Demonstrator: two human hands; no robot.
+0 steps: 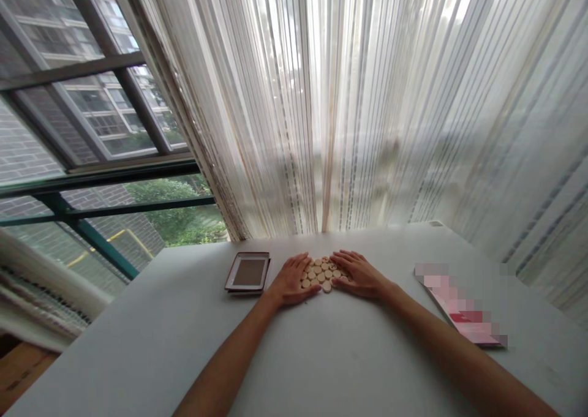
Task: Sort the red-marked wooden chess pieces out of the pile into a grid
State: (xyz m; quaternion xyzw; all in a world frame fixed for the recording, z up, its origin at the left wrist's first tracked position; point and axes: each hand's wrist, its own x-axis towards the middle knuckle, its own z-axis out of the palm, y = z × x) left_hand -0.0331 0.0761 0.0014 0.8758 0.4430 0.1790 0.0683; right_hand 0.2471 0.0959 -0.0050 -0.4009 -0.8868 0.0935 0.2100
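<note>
Several round, pale wooden Chinese chess pieces (pixel 320 271) lie gathered in one flat layer on the white table (pixel 316 362). Most show blank tops; a couple at the far right of the cluster carry markings. My left hand (pixel 294 281) lies against the left side of the cluster, fingers stretched forward and thumb along its near edge. On the opposite side my right hand (pixel 361 274) rests with fingers extended, its palm and thumb covering some of the pieces. Neither hand grips a piece.
An e-reader-like tablet (pixel 249 273) in a dark reddish-brown case lies left of my left hand. At the right is a pink booklet (pixel 459 310), partly pixelated. A striped sheer curtain (pixel 321 111) hangs behind the table, with a window (pixel 92 105) at the left.
</note>
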